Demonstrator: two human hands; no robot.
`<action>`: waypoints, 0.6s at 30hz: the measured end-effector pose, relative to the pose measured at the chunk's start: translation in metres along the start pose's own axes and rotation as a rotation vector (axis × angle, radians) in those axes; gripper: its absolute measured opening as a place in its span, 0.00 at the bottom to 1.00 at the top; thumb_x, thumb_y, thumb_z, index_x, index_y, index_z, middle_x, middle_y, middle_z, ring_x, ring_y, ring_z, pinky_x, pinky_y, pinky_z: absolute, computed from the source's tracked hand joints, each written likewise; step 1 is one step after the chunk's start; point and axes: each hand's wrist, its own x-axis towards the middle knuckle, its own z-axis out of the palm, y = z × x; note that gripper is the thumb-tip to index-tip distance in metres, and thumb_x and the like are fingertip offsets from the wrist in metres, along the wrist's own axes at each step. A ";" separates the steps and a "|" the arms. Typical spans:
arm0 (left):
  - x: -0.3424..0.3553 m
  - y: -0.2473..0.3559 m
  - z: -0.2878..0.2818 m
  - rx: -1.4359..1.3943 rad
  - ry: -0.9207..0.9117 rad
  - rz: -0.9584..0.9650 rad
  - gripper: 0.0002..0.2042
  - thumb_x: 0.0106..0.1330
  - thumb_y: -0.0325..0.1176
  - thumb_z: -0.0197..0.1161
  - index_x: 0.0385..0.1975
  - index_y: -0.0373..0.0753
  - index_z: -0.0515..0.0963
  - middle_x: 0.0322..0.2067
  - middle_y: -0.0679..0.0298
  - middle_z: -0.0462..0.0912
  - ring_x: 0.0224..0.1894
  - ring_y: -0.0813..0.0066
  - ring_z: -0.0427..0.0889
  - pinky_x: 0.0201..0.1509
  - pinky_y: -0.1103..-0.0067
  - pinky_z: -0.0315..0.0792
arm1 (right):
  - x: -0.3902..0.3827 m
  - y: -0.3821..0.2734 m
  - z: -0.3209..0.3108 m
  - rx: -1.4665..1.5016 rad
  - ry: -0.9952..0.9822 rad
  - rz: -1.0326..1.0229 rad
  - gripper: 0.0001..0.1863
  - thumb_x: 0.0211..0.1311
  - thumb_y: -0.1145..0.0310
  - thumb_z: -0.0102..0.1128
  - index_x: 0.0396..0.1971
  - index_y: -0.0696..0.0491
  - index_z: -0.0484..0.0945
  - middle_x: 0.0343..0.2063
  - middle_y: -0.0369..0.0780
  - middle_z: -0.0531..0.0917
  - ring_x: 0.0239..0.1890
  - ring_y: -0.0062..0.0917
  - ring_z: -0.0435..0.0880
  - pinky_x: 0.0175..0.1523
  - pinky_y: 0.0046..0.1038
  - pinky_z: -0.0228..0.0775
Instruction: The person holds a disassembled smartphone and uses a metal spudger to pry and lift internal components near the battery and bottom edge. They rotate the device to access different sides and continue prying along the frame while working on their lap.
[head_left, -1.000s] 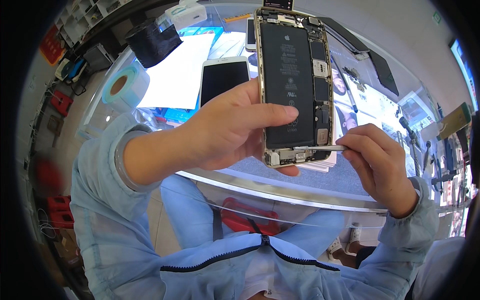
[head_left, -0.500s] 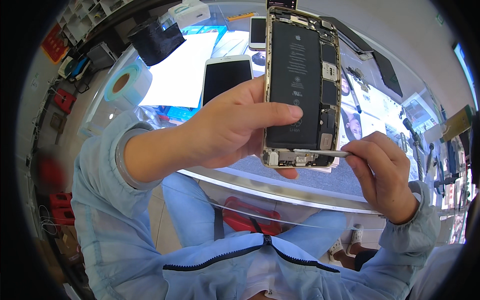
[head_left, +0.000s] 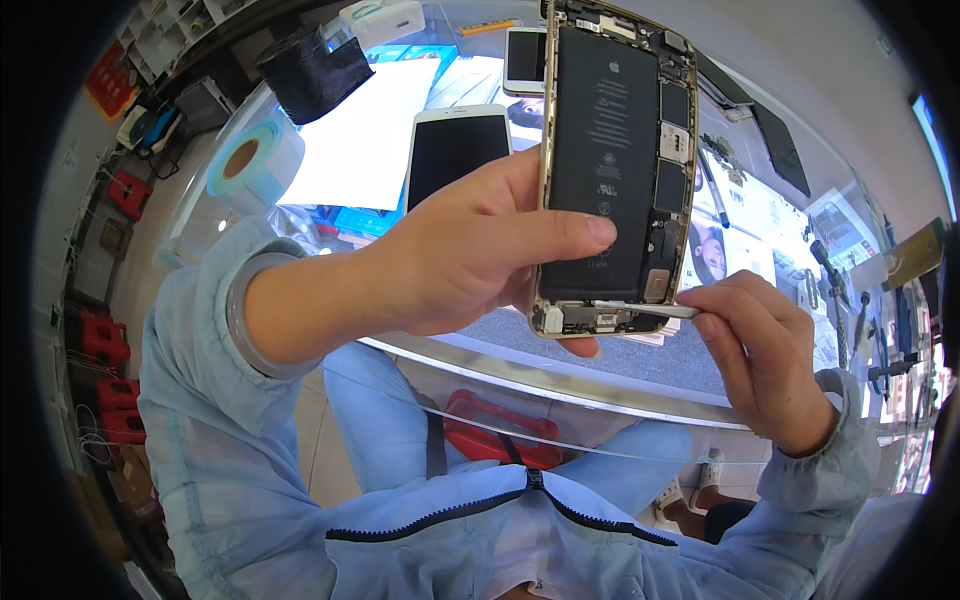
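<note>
Here's the opened phone with a thin gold frame (head_left: 687, 230), held up over the counter near its front edge, its long side tilted slightly right — a flat black rectangular battery (head_left: 600, 150) fills most of the inside, with silver and dark parts down the right side and across the lower end. The left hand (head_left: 500, 235) is closed around the phone's left edge, thumb flat on the battery. The right hand (head_left: 765, 340) pinches a slim silver metal tool (head_left: 665, 310), its tip lying at the strip just below the battery; whether it presses there, I can't tell. Under all this, a grey textured mat (head_left: 665, 368) shows between the phone and the counter's pale metal front rim (head_left: 560, 384), so the hands have a narrow band in front and more width toward the right. Behind the left wrist, a white phone with a black screen (head_left: 460, 150) lies near a large white paper sheet (head_left: 370, 130); a pale blue tape roll (head_left: 270, 165) and a crumpled black cylinder (head_left: 310, 80) crowd the left side. Off right — a dark slim pen (head_left: 715, 195) and dark flat panels (head_left: 780, 150). Below the rim, a red plastic stool (head_left: 490, 430) shows between the knees.
</note>
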 end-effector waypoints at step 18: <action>0.000 0.002 0.002 0.013 0.007 0.020 0.20 0.66 0.25 0.47 0.58 0.34 0.57 0.48 0.47 0.73 0.44 0.56 0.80 0.37 0.63 0.83 | 0.001 -0.005 -0.003 0.066 0.082 0.043 0.10 0.47 0.75 0.67 0.30 0.59 0.77 0.26 0.43 0.78 0.27 0.29 0.80 0.28 0.24 0.69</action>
